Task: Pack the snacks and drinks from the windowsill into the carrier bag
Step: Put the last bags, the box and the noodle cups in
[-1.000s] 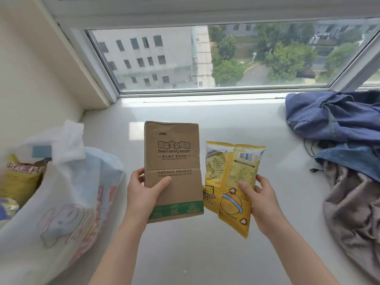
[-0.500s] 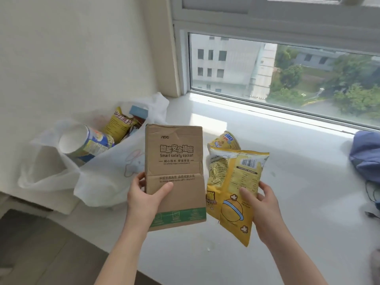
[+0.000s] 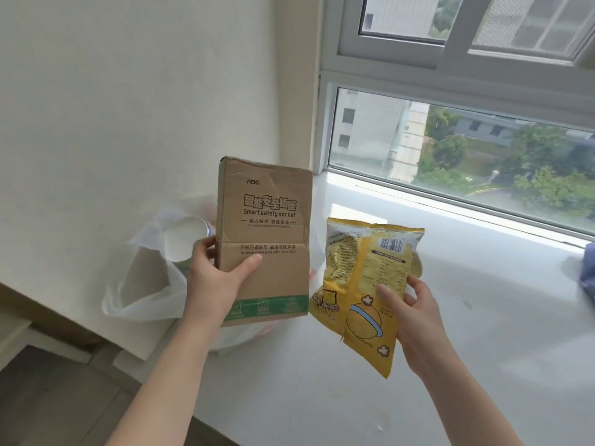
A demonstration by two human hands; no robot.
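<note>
Above the windowsill (image 3: 483, 333), the left hand (image 3: 215, 281) grips a cardboard box (image 3: 267, 226) and the right hand (image 3: 415, 313) grips yellow snack packets (image 3: 363, 268). The carrier bag (image 3: 141, 294) at nine o'clock sags, so they may miss its mouth.

The left hand (image 3: 214, 281) is gripping a brown cardboard box (image 3: 267, 233) (upright, print facing the camera) while the right hand (image 3: 415, 313) is pinching yellow snack packets (image 3: 363, 284) above the windowsill (image 3: 467, 317), beside the white carrier bag (image 3: 151, 284).

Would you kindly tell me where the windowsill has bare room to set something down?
The windowsill is bare between the window frame and the right hand holding the yellow snack bags, rightward to the blue cloth. Its left end is crowded: the white carrier bag sits there, behind the cardboard box.
</note>
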